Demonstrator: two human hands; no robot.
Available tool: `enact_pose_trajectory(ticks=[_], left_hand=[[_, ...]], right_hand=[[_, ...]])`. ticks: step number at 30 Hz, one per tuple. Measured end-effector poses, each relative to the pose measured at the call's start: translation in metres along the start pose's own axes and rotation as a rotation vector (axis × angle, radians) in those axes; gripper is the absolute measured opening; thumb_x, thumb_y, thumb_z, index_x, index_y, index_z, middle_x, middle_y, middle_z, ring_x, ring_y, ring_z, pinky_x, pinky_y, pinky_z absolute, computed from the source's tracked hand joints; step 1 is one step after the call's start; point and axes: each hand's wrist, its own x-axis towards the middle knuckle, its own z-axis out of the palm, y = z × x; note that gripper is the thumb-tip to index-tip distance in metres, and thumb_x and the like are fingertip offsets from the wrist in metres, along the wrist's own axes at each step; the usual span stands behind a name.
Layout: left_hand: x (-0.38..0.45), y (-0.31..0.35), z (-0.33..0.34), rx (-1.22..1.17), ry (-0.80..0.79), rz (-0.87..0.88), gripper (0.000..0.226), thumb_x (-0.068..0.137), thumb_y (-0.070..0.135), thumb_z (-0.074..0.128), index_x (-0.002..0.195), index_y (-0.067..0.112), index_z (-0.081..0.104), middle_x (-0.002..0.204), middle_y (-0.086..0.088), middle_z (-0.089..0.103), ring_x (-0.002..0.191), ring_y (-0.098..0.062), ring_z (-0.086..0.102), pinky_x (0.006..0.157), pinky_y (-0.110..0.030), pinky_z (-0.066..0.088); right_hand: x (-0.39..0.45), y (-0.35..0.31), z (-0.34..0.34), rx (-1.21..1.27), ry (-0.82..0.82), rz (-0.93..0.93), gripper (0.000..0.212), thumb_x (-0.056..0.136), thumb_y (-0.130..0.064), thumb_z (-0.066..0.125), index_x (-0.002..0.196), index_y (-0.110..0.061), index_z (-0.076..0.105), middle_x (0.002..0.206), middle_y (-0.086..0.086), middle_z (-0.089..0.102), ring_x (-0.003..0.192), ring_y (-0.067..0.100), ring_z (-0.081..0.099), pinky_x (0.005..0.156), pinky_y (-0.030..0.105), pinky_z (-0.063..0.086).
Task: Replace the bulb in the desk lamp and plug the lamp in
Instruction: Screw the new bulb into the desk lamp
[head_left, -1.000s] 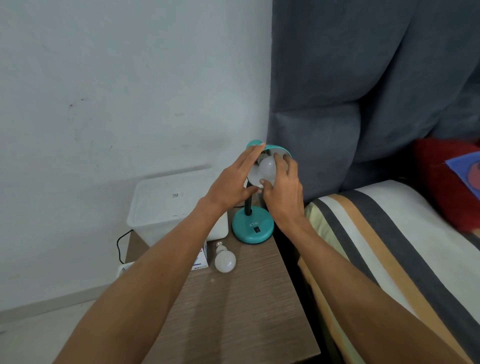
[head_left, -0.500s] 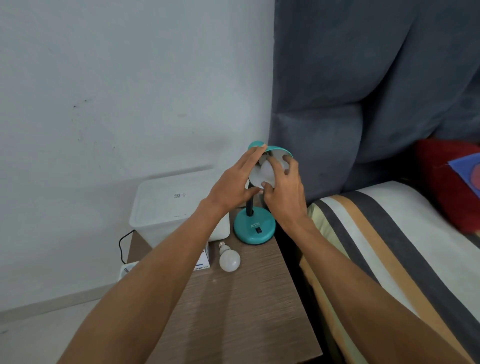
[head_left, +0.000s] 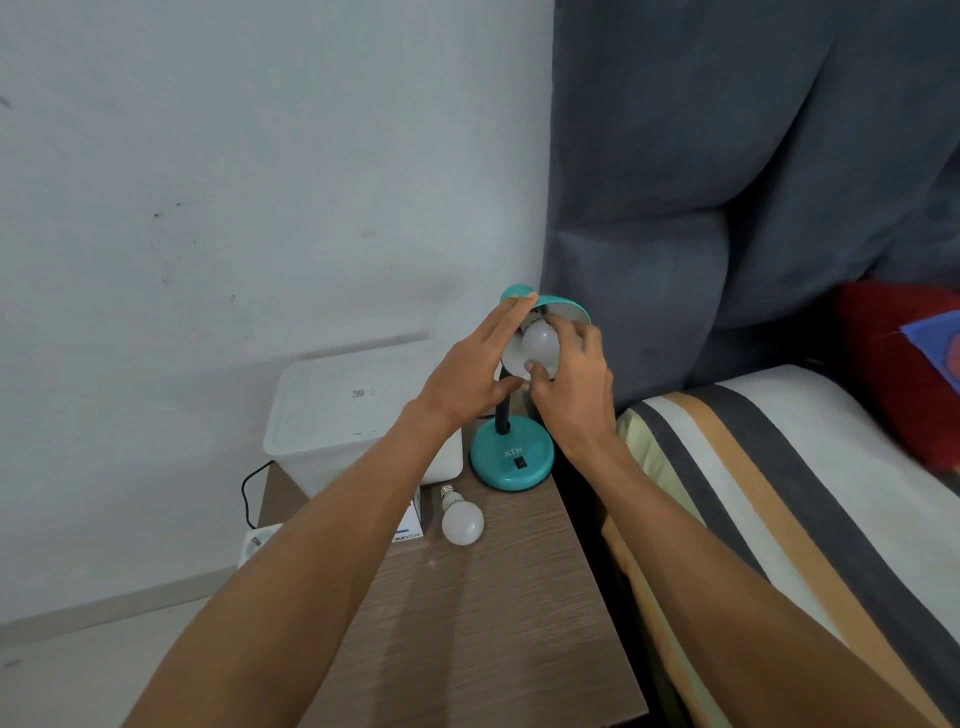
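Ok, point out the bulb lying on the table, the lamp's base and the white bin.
bulb on the table (head_left: 462, 525), head view, on its round glass end.
lamp base (head_left: 511, 457), head view, on its teal top near the switch.
white bin (head_left: 343, 410), head view, on its lid.

I'm in a bedroom: striped bed (head_left: 779, 493) on my right, padded headboard (head_left: 727, 182), wooden nightstand (head_left: 493, 623) near me.

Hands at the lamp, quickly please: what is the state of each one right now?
Left hand: open, fingers flat against the lamp shade, steadying it.
Right hand: closed on the bulb in the shade, fingertips around it.
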Motion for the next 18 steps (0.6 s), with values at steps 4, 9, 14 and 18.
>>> enact_pose_trajectory(ticks=[4,9,14,18], left_hand=[[-0.002,0.001,0.000,0.014,-0.003,0.004,0.096,0.087,0.021,0.081,0.162,0.024,0.021,0.167,-0.007,0.031,0.145,-0.033,0.045,0.113,-0.048,0.047],[-0.001,0.001,0.000,0.021,-0.005,0.002,0.098,0.087,0.021,0.082,0.162,0.023,0.020,0.167,-0.005,0.030,0.143,-0.032,0.047,0.111,-0.045,0.050],[-0.001,0.002,0.000,0.009,-0.006,-0.002,0.099,0.086,0.019,0.083,0.163,0.025,0.020,0.168,-0.003,0.029,0.144,-0.029,0.046,0.112,-0.043,0.049],[-0.001,0.002,-0.001,0.012,0.000,-0.003,0.096,0.087,0.022,0.082,0.162,0.021,0.022,0.167,-0.005,0.031,0.146,-0.030,0.044,0.113,-0.041,0.046]], right_hand=[[0.007,-0.002,-0.001,0.072,0.040,0.236,0.055,0.092,-0.053,0.055,0.130,-0.012,0.054,0.108,0.013,0.070,0.097,0.030,0.069,0.082,0.042,0.057],[0.005,-0.005,-0.002,-0.024,0.096,-0.026,0.044,0.097,-0.032,0.059,0.137,-0.015,0.050,0.132,0.014,0.055,0.111,0.031,0.060,0.089,0.042,0.053],[0.003,0.005,0.000,-0.064,-0.007,-0.097,0.058,0.086,-0.023,0.073,0.138,-0.011,0.051,0.129,0.014,0.059,0.110,0.032,0.060,0.090,0.046,0.054],[0.010,0.000,-0.003,0.039,0.022,0.148,0.055,0.094,-0.045,0.059,0.136,-0.012,0.052,0.110,0.016,0.070,0.099,0.034,0.068,0.083,0.040,0.056]])
